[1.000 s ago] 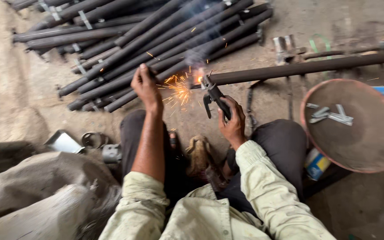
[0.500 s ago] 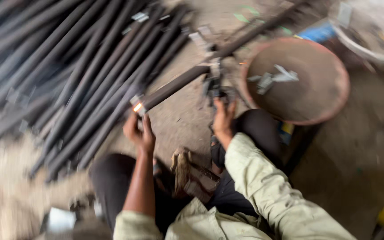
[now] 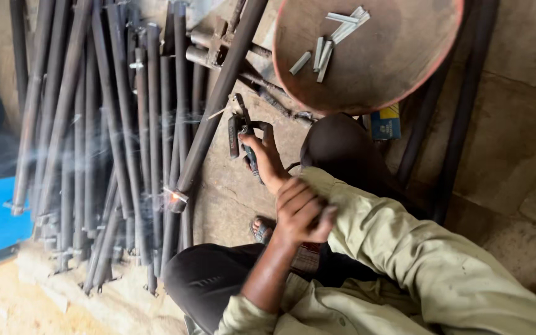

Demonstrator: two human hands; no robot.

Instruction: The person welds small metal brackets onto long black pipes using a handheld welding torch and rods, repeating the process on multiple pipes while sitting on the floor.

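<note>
Two hands in view. Right hand (image 3: 267, 158) closed around the electrode holder (image 3: 241, 133), holder just beside the long pipe (image 3: 218, 99). Left hand (image 3: 301, 212) curled loosely against the right sleeve (image 3: 367, 217), gripping no tool; whether it pinches the cloth can't be told. Pipe end (image 3: 175, 198) glows orange, down-left of both hands, resting among the stacked pipes (image 3: 94, 136). Round tray (image 3: 398, 56) above the right hand, small metal pieces (image 3: 327, 43) on it. Sandalled foot (image 3: 260, 229) just below the left hand.
</note>
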